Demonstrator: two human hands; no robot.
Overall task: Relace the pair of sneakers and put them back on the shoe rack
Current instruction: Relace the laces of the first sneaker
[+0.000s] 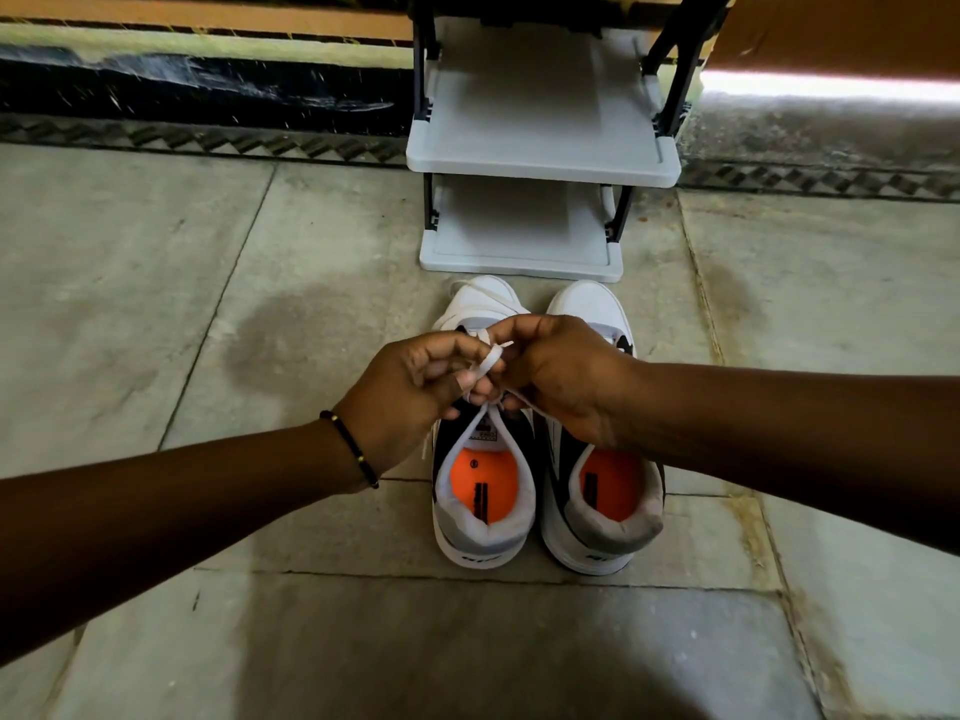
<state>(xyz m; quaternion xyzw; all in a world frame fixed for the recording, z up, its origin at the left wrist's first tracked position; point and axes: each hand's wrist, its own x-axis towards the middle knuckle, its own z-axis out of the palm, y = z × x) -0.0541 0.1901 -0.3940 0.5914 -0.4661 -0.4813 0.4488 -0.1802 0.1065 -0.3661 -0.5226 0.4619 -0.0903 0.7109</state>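
Two white, grey and black sneakers with orange insoles stand side by side on the floor, toes toward the rack: the left sneaker [483,504] and the right sneaker [605,511]. Both my hands meet above the left sneaker's tongue. My left hand [415,397] pinches the white lace [488,362], and my right hand [563,376] grips the same lace from the other side. Strands of the lace run down to the top eyelets. The front of the lacing is hidden behind my hands.
A grey plastic shoe rack [540,163] with black posts stands just beyond the sneakers' toes, its two visible shelves bare. Grey stone floor tiles [208,304] lie all round. A dark wall base [182,90] runs along the back.
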